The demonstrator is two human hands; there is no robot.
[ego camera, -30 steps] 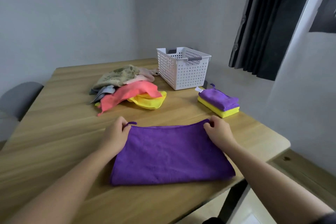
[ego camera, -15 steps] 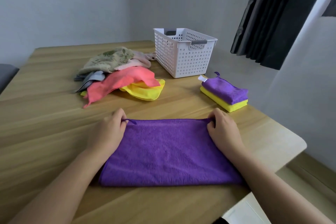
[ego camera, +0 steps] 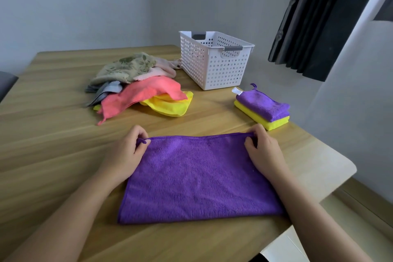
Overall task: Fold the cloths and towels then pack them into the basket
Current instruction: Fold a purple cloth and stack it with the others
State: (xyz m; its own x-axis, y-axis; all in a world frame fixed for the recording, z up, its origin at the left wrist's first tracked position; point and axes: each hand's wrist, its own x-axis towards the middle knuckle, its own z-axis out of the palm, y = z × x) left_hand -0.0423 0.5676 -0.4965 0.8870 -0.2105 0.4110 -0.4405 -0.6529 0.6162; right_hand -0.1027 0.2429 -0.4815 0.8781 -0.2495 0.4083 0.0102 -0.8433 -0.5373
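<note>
Centre: a rectangular purple microfibre cloth [ego camera: 197, 176] is lying flat on the light wooden table [ego camera: 53, 134], near its front edge, doubled over, with its long sides running left to right. I am seeing the left hand [ego camera: 125, 153] pinching the cloth's far left corner, beside a small purple hanging loop, and the right hand [ego camera: 263, 151] pinching the far right corner; both sets of fingers are curling over the far edge.

Behind and to the right, a small folded purple cloth [ego camera: 263, 105] is sitting on a folded yellow cloth [ego camera: 274, 123] (a white tag is sticking out at the back). Just beyond this stack, a white perforated plastic basket [ego camera: 212, 66] with grey handles is standing upright; I am seeing nothing inside it from this angle.

Behind and to the left, an unfolded heap is resting: a coral cloth [ego camera: 144, 93] draping over a loose yellow cloth [ego camera: 170, 105], with a green leaf-patterned towel [ego camera: 127, 68] at the back. A dark pleated curtain [ego camera: 319, 17] is hanging at upper right.
</note>
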